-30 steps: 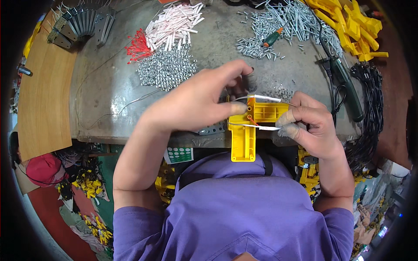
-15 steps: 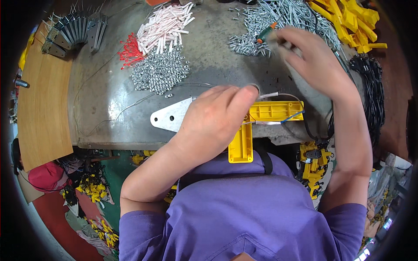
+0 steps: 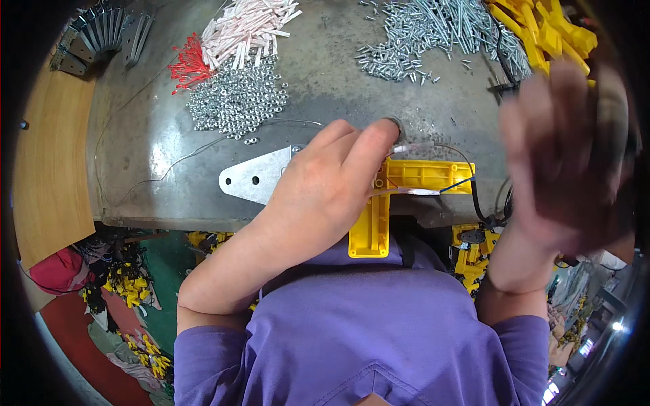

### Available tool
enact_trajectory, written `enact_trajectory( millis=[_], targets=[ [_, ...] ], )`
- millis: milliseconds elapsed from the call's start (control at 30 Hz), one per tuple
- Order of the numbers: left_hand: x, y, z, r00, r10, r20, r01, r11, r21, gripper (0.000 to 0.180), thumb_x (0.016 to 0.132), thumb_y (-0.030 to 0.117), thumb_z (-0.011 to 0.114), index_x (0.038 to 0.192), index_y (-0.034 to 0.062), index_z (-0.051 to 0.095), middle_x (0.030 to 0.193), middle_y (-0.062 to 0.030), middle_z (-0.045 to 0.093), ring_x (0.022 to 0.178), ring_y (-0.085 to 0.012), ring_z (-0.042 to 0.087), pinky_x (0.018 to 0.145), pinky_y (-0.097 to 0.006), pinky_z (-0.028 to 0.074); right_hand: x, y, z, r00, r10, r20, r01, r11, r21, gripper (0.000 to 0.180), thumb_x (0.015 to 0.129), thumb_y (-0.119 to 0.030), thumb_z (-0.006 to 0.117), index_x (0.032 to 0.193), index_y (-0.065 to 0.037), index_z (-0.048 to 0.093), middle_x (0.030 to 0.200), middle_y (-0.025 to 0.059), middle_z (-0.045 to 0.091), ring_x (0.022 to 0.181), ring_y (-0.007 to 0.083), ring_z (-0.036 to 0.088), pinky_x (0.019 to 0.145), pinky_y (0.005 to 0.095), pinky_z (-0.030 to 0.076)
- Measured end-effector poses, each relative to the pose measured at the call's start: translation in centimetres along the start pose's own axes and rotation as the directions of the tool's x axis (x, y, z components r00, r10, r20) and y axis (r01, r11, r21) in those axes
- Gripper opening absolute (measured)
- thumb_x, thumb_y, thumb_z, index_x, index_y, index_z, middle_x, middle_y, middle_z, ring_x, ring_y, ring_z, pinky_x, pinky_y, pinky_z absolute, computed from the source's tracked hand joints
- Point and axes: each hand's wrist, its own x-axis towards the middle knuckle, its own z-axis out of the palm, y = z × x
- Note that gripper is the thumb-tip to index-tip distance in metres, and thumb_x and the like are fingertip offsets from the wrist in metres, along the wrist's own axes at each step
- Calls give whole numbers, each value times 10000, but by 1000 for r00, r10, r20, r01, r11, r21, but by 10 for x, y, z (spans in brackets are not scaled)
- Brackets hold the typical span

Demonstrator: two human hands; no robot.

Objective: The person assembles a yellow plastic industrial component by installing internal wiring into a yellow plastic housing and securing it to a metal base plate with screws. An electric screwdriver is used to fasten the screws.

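The left hand (image 3: 325, 179) is curled closed on the yellow housing (image 3: 430, 174), its fingertips out of sight; it seems to grip where the two arms meet, likely to keep the piece steady. The housing sits at the near edge of the worktop (image 3: 325, 74), one arm lying to the right, the other jutting out over the edge toward the body. White sleeves (image 3: 423, 192) and a blue wire (image 3: 459, 185) run along the right arm, near a black cable (image 3: 478, 206). A metal plate (image 3: 267, 166) pokes out left of the hand, which hides how it meets the housing.

The right hand (image 3: 565, 155) is raised at the right, near the yellow parts (image 3: 548, 34) — too blurred to tell whether it is open or holding anything.

Beyond, nuts (image 3: 237, 98), red pieces (image 3: 189, 64), white tubes (image 3: 247, 27) and screws (image 3: 423, 34) lie heaped by kind — probably so each can be picked up quickly.
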Motion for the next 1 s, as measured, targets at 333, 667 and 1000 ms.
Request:
enact_trajectory(
  millis=[333, 667, 1000],
  targets=[
    [0, 0, 5, 999, 8, -52, -7, 1000, 22, 396, 775, 28, 553, 1158, 33, 451, 795, -126, 560, 788, -304, 537, 673, -384, 475, -8, 36, 10, 772, 324, 546, -34, 879, -475, 642, 900, -679, 346, 569, -130, 372, 452, -3, 343, 384, 118, 253, 424, 284, 204],
    [6, -11, -13, 998, -37, 41, 45, 975, -215, 487, 730, -23, 597, 1192, 8, 445, 953, -133, 571, 972, -284, 550, 844, -380, 463, -10, 33, 21, 731, 552, 401, -144, 699, -700, 588, 788, -579, 501, 637, -11, 471, 542, 28, 465, 487, 106, 435, 460, 255, 313],
    [62, 32, 3, 930, 132, -342, -319, 753, -576, 336, 659, 304, 735, 733, 52, 526, 638, -94, 552, 626, -311, 584, 540, -405, 461, 39, 36, -3, 561, 540, 627, -160, 814, -558, 473, 815, -493, 501, 712, -32, 527, 637, 37, 515, 612, 98, 497, 536, 264, 360]
  ],
)
